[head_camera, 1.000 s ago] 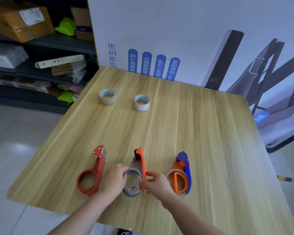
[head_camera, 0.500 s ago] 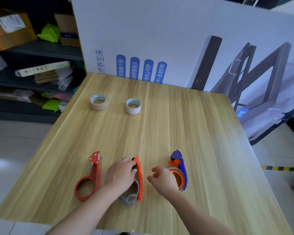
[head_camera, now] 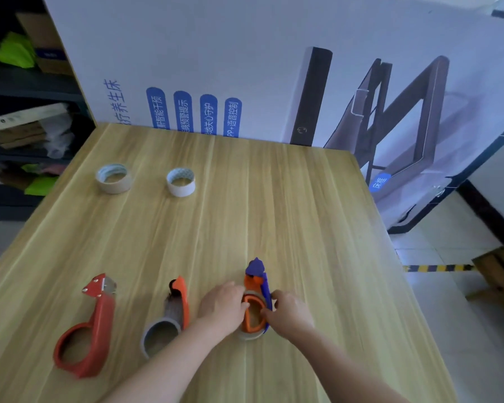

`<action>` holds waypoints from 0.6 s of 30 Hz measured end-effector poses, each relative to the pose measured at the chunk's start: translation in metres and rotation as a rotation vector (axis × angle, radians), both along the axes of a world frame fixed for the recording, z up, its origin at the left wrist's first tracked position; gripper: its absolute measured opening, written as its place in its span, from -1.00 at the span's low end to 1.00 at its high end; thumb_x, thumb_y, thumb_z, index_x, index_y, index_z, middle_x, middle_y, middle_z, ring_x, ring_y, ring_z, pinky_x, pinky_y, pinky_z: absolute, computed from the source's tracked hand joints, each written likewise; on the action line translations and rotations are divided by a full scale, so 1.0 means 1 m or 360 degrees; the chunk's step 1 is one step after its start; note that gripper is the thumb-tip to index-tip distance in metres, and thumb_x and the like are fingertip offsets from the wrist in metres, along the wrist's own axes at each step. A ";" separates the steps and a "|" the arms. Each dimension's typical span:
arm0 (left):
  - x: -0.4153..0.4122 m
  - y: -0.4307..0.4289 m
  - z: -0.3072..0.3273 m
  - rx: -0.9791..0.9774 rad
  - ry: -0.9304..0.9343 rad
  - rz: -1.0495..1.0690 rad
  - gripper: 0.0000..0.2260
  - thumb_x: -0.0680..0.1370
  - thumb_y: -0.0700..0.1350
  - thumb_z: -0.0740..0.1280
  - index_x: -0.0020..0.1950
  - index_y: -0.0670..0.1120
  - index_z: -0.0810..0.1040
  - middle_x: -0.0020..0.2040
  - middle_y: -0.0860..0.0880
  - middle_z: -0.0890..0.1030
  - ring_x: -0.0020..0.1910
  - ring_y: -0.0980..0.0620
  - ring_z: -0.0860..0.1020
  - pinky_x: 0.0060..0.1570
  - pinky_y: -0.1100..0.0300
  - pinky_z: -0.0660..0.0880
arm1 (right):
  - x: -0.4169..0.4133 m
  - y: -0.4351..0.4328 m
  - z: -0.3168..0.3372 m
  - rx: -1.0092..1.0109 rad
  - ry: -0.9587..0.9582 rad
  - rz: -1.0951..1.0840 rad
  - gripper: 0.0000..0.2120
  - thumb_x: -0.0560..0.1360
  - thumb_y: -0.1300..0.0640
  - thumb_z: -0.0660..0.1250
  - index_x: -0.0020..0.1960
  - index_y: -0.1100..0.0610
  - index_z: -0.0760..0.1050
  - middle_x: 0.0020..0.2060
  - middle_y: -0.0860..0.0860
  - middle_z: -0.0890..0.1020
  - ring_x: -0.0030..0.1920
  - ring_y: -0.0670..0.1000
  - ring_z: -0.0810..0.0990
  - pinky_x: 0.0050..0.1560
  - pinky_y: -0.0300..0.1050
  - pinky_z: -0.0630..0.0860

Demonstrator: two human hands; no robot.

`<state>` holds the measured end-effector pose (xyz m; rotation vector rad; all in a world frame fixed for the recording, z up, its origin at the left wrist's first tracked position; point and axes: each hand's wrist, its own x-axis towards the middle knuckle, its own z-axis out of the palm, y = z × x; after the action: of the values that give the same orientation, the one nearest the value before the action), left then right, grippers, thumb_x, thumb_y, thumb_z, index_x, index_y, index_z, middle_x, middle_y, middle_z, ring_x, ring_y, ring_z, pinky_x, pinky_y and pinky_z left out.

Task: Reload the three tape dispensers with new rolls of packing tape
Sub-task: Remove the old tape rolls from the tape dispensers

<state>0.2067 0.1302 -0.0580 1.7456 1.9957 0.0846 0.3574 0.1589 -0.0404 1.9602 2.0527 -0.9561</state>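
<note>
as both grip it, blue dispenser (head_camera: pixel 256 270) between curled fingers, left hand (head_camera: pixel 223 305) leftward, right hand (head_camera: pixel 288 309) rightward

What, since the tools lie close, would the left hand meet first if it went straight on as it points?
The blue and orange dispenser: the left hand seems to hold its orange ring.

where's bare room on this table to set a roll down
Widest bare patch: right side of the table, from the white tape roll to the right edge. The strip between it, the beige tape roll and the dispensers is bare too. Crowded near edge: red dispenser, grey and orange dispenser, and blue and orange dispenser held by left hand and right hand.
</note>
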 end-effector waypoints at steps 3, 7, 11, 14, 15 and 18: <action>0.012 0.006 -0.008 -0.0071 0.0004 0.0132 -0.76 0.56 0.06 0.26 0.12 -0.05 0.51 0.10 -0.05 0.55 0.11 -0.10 0.54 0.05 0.02 0.49 | 0.007 0.005 -0.008 -0.0161 0.0099 0.0032 -0.69 0.47 -0.03 0.30 0.16 0.06 0.53 -0.03 -0.01 0.66 -0.04 0.05 0.62 -0.15 -0.12 0.52; 0.019 0.014 -0.012 -0.0020 -0.0051 0.0317 -0.83 0.53 -0.03 0.28 0.09 0.00 0.55 0.08 0.00 0.58 0.06 -0.08 0.57 -0.01 0.06 0.50 | 0.016 0.018 -0.014 -0.0243 0.0278 0.0005 -0.71 0.48 -0.01 0.30 0.16 0.04 0.53 -0.05 -0.03 0.66 -0.16 -0.01 0.56 -0.37 -0.28 0.37; 0.026 0.019 -0.009 0.0051 -0.0110 0.0478 -0.83 0.50 -0.08 0.27 0.05 0.04 0.59 0.04 0.06 0.61 0.01 -0.02 0.58 -0.09 0.15 0.48 | 0.029 0.031 -0.017 -0.0361 0.0484 -0.0097 -0.66 0.49 -0.04 0.34 0.24 -0.01 0.51 0.07 -0.02 0.66 0.00 0.00 0.62 -0.12 -0.22 0.48; 0.025 0.025 -0.002 0.0119 -0.0209 0.0587 -0.86 0.49 -0.10 0.29 -0.04 0.07 0.61 -0.07 0.09 0.65 -0.11 0.03 0.59 -0.13 0.12 0.53 | 0.035 0.041 -0.015 -0.0513 0.0837 -0.0368 -0.68 0.48 0.00 0.39 0.21 0.03 0.53 -0.02 0.04 0.69 -0.11 -0.02 0.65 -0.15 -0.18 0.57; 0.023 0.027 0.000 0.0137 -0.0224 0.0588 -0.87 0.50 -0.10 0.29 -0.06 0.07 0.61 -0.10 0.09 0.65 -0.15 0.04 0.59 -0.14 0.11 0.54 | 0.035 0.045 -0.013 -0.0583 0.0935 -0.0444 -0.69 0.49 0.01 0.40 0.20 0.04 0.53 -0.07 0.06 0.70 -0.16 -0.02 0.65 -0.20 -0.19 0.57; 0.017 0.035 0.006 0.0182 -0.0268 0.0580 -0.87 0.53 -0.11 0.29 -0.03 0.05 0.62 -0.09 0.10 0.65 -0.14 0.06 0.58 -0.14 0.10 0.54 | 0.031 0.058 -0.005 -0.0721 0.1081 -0.0568 -0.65 0.45 0.03 0.45 0.19 0.07 0.49 -0.18 0.09 0.68 -0.28 -0.02 0.62 -0.28 -0.18 0.55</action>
<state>0.2241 0.1655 -0.0524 1.3675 2.1919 0.4588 0.3884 0.2173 -0.0458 1.9293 1.5089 -2.1853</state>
